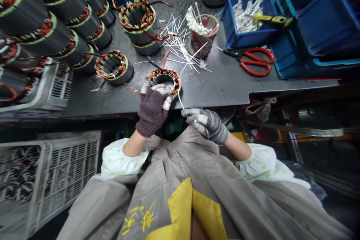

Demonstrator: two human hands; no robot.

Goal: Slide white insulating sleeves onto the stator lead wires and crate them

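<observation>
A motor stator (165,78) with copper windings and a green rim stands at the bench's near edge. My left hand (153,107), in a dark knitted glove with taped fingertips, is closed on the stator's near rim. My right hand (205,122), in a grey striped glove, pinches a white cable tie (180,101) that runs up to the stator's right side.
More stators (114,66) stand and lie stacked at the left. Loose white ties (180,45), a cup of ties (202,33), red scissors (257,62) and blue bins (247,17) sit behind. White crates (42,180) stand at lower left under the black bench (225,86).
</observation>
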